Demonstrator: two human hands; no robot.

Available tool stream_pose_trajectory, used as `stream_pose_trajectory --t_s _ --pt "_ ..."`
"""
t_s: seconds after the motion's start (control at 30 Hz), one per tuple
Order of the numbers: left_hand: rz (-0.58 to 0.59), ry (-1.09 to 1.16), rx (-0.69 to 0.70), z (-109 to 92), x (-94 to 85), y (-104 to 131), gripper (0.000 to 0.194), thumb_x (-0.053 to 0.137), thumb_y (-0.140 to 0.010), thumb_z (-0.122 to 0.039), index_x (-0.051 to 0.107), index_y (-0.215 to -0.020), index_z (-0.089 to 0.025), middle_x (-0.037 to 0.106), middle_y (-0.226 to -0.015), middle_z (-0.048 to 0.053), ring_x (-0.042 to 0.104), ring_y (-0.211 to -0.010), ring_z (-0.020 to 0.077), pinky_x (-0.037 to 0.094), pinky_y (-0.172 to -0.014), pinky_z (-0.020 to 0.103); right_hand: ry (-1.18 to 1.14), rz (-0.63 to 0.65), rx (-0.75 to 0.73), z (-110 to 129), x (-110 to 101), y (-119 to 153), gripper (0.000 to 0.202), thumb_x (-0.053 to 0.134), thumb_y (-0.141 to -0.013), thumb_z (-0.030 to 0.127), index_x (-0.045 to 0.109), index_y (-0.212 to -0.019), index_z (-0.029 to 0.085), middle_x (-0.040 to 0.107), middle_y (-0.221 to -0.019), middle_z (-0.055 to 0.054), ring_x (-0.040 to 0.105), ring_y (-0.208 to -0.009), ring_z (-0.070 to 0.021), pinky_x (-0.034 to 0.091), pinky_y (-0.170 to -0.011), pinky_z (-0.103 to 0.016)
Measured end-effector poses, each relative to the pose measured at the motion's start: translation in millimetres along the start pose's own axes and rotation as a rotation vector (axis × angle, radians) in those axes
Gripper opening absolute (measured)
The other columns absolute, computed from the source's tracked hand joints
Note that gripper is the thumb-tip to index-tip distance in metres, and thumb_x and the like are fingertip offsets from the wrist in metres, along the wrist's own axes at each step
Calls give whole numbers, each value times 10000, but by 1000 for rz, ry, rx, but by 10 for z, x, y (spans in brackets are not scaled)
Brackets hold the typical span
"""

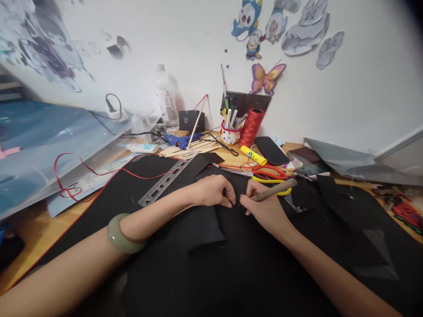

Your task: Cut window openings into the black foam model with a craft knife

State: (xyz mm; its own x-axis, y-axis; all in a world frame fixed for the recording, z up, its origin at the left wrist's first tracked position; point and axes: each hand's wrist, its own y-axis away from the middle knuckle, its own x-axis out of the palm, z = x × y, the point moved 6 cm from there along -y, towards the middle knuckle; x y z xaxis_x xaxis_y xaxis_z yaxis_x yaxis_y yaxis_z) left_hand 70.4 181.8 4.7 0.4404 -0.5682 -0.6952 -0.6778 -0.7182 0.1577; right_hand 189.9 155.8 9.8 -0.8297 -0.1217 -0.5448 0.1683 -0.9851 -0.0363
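My right hand (266, 213) is closed around a brownish-grey pen (276, 190), its tip pointing down and left toward the black surface. Just left of it, my left hand (213, 191) has its fingers curled, the thumb and fingertips pressed down at the upper edge of a piece of black paper (203, 226). The fingertips blend into the dark material, so the exact grip is hard to see. Both hands are close together but apart. Scissors with red and yellow handles (269, 173) lie right behind my right hand. A stencil ruler (165, 181) lies beyond my left forearm.
A black mat (158, 281) covers the desk. Behind stand a pen cup (230, 133), a red thread spool (251, 127) and a bottle (167, 101). A blue glue gun (181, 141), wooden sticks (208, 147), a yellow glue stick (253, 155) and a phone (271, 150) lie nearby.
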Motion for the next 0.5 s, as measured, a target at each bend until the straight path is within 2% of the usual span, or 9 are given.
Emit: stream_pose_trajectory --t_s 0.13,0.33,0.5 --pt "0 8 19 12 4 7 144 642 -668 -187 675 -806 -214 671 -748 -48 592 -708 98 378 -596 160 31 0 0 -15 10 5 212 503 -665 166 325 -558 203 371 -445 85 503 -434 -96 329 -430 -203" --pt "-20 -4 13 5 -6 25 131 639 -672 -198 673 -796 -221 673 -741 -57 587 -690 98 374 -592 169 89 5 -34 -13 18 5 215 526 -669 187 347 -552 204 396 -448 71 413 -441 -91 287 -443 -224" --pt "-30 -23 -3 -3 -10 30 115 633 -673 -225 674 -781 -227 673 -757 -53 588 -712 111 366 -578 177 99 14 -56 -23 28 1 212 504 -689 185 335 -562 207 383 -469 66 396 -460 -95 274 -451 -232"
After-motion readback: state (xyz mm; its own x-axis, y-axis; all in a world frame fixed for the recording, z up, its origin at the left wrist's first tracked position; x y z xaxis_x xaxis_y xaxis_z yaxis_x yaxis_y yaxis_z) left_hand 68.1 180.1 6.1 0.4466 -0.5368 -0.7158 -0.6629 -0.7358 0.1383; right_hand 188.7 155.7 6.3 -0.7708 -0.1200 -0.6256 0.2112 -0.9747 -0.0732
